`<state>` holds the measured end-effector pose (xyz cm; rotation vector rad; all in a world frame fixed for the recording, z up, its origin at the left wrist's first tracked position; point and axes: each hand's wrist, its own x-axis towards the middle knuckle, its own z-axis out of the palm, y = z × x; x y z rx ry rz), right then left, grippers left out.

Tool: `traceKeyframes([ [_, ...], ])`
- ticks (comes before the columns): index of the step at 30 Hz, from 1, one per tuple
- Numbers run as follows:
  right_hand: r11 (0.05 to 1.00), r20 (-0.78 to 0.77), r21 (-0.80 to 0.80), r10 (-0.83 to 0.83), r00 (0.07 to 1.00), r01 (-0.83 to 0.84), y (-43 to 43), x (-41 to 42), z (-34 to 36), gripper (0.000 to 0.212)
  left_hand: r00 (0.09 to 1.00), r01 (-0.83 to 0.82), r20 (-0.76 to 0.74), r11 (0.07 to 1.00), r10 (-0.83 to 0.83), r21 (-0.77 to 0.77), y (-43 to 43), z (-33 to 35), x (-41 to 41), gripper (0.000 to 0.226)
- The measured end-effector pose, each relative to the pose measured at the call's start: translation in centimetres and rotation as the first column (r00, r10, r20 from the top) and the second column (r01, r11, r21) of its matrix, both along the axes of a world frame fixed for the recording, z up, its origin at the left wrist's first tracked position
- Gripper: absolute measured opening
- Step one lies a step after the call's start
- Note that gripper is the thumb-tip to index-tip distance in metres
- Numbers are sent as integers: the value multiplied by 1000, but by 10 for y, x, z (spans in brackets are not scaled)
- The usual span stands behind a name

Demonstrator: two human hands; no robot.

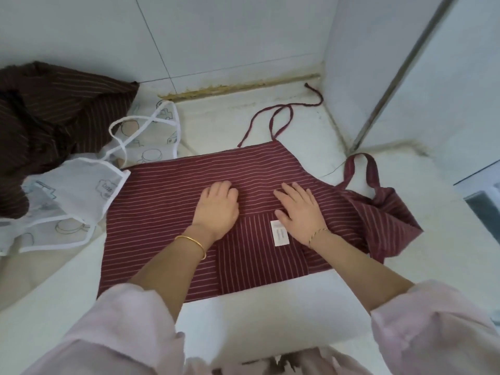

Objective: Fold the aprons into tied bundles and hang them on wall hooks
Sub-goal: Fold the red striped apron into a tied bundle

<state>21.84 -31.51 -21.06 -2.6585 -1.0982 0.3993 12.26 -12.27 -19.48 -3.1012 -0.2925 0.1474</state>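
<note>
A dark red apron point(167, 212) with thin pale stripes lies spread flat on the white counter point(270, 315), a white label point(280, 233) showing near its middle. Its thin tie strings point(281, 117) trail toward the back wall, and its neck loop point(361, 169) stands up at the right above a bunched fold. My left hand point(216, 207) presses palm-down on the cloth with the fingers curled under. Beside it, my right hand point(300, 209) lies flat on the apron with fingers spread, its thumb next to the label. Neither hand grips anything.
A white translucent apron point(78, 190) with printed drawings and white strings lies crumpled at the left, touching the red one. Behind it sits a heap of dark brown striped cloth point(54, 112). Tiled walls point(216, 36) close the back and right corner.
</note>
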Motion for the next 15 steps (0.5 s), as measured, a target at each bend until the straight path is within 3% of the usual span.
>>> traceKeyframes([
  [2, 985, -74, 163, -40, 996, 52, -10, 6, 13, 45, 992, 117, 52, 991, -113, -70, -47, 0, 26, 33],
  [4, 942, -54, 303, -133, 990, 143, -31, 10, 27, 39, 980, 189, 88, 968, -176, -165, -89, 0, 47, 35],
  [7, 876, 53, 403, -311, 949, 264, -80, 17, 46, 31, 985, 165, 97, 938, -141, -306, -139, 10, 72, 21],
  [9, 811, 62, 459, -437, 897, 363, -111, 25, 54, 28, 993, 110, -1, 925, -119, -362, -161, 16, 82, 17],
  [12, 709, -31, 413, -617, 786, 572, -150, 47, 53, 28, 992, -6, -115, 919, -43, -394, -181, 21, 95, 20],
  [15, 659, -177, 148, -716, 675, 738, -180, 69, 38, 33, 981, -90, -190, 940, 27, -328, -194, 23, 104, 27],
])
